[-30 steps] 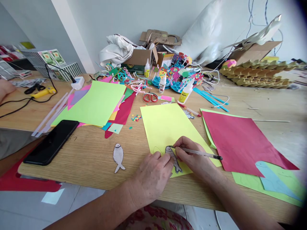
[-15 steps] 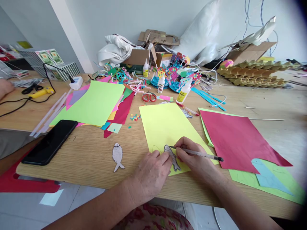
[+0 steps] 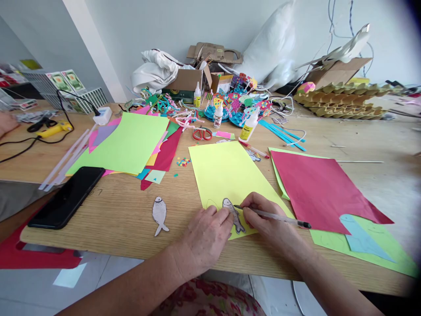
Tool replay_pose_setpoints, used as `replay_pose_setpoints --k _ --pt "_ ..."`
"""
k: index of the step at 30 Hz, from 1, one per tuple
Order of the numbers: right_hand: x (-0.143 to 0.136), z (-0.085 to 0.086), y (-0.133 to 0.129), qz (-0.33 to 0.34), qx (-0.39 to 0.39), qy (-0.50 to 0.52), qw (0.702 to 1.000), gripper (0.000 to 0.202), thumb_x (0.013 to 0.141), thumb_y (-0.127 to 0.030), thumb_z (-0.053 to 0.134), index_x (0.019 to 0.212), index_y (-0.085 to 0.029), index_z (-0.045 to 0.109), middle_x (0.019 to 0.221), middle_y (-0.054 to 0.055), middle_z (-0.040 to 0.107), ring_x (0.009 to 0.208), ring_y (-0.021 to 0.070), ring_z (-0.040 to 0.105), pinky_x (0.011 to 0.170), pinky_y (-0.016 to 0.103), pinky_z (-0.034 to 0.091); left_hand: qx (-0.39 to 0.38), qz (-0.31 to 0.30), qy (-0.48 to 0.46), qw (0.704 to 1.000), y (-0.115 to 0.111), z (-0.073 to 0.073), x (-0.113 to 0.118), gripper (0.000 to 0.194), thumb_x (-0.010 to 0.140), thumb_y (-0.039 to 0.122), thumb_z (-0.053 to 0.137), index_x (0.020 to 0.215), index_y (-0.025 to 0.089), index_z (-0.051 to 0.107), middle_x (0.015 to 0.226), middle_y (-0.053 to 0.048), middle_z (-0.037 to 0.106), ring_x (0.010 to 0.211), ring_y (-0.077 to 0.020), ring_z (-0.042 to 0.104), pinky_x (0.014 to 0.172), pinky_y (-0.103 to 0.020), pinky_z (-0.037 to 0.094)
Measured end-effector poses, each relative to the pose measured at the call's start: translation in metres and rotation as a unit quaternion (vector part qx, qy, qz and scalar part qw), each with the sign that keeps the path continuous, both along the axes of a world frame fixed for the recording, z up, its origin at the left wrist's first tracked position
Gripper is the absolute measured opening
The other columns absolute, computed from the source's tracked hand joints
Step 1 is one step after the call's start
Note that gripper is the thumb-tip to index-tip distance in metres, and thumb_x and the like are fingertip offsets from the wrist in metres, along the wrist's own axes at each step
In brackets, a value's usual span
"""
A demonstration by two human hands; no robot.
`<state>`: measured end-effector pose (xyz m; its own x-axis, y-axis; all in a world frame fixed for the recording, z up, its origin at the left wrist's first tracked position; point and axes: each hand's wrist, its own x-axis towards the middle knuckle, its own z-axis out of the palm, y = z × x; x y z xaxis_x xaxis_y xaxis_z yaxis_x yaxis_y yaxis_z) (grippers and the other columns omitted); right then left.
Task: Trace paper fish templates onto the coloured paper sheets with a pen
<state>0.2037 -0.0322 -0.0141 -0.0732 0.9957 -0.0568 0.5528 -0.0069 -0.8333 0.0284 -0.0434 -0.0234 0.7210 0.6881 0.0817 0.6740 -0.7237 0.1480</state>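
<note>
A grey paper fish cutout (image 3: 236, 218) lies on a yellow sheet of paper (image 3: 223, 171) near the table's front edge. My left hand (image 3: 210, 230) presses it down with bent fingers at its left side, covering part of it. In my right hand (image 3: 263, 215) is a pen (image 3: 286, 219), pinched between thumb and fingers. Its tip meets the sheet at the fish's right edge. A thin pencil-like fish outline shows on the yellow paper, partly under my left fingers. To the left, a second paper fish (image 3: 159, 215) rests on the bare wood.
A black phone (image 3: 67, 197) lies at left beside stacked coloured paper (image 3: 128, 145). Behind the yellow sheet are red-handled scissors (image 3: 202, 133), a glue bottle (image 3: 249, 126) and a red pen (image 3: 254, 149). Red paper (image 3: 315, 188) lies at right. Another person's hand (image 3: 7, 123) shows at far left.
The pen tip has moved slightly down along the fish's right edge, and the pen's back end has shifted right. My left hand keeps its hold on the fish. The view has shifted slightly.
</note>
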Motion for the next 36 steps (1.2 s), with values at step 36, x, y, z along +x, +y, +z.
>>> replay_pose_setpoints --k 36 --pt "0.003 0.007 -0.015 0.000 0.029 -0.088 0.996 0.007 0.072 -0.022 0.040 0.068 -0.021 0.046 0.052 -0.005 0.045 0.050 0.0120 0.040 0.047 0.023 0.030 -0.004 0.007 0.031 0.999 0.000 0.009 0.003 0.023 0.093 0.022 0.038 0.113 0.018 0.048 0.105 -0.004 0.054 0.086 -0.0196 0.049 0.075 -0.035 0.048"
